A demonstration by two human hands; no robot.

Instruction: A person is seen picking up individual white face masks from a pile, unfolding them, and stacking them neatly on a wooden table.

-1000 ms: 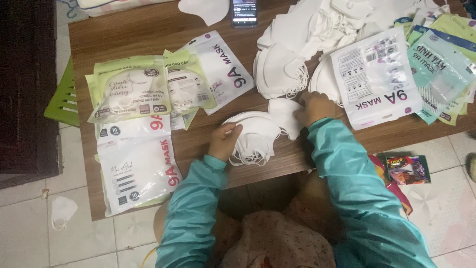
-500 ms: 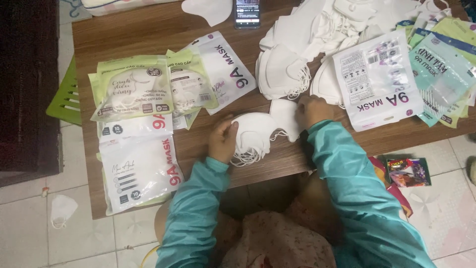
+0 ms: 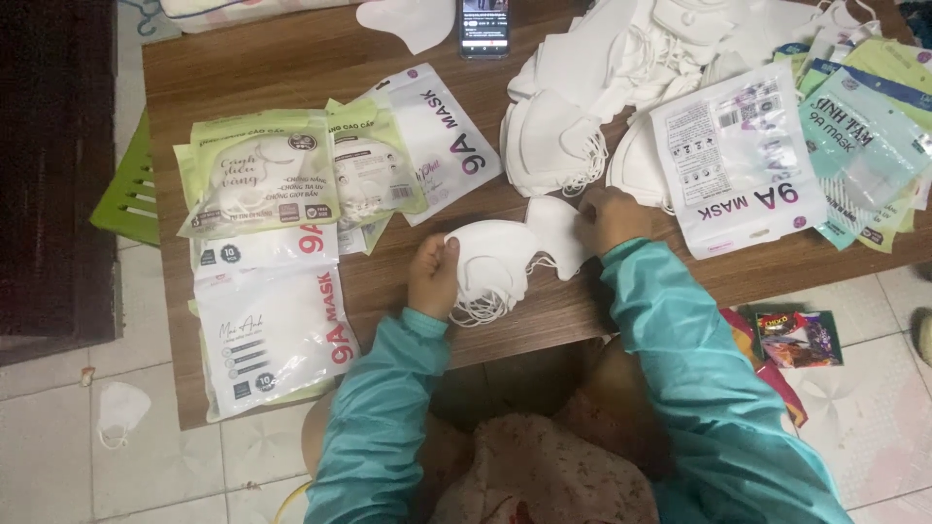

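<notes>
My left hand (image 3: pixel 434 275) grips a small stack of white face masks (image 3: pixel 491 264) near the front edge of the low wooden table (image 3: pixel 282 68), their ear loops hanging toward me. My right hand (image 3: pixel 612 217) pinches a single white mask (image 3: pixel 555 233) that overlaps the stack's right side. A big heap of loose white masks (image 3: pixel 621 68) lies just beyond my right hand. Both arms are in teal sleeves.
Filled mask packets (image 3: pixel 267 291) are stacked at the left, some green-topped (image 3: pixel 262 175). More packets, white and teal (image 3: pixel 777 146), lie at the right. A phone (image 3: pixel 483 26) rests at the far edge. One mask (image 3: pixel 120 411) lies on the tiled floor.
The stack in my left hand has shifted slightly left and toward me; my right hand stays at the single mask's edge.
</notes>
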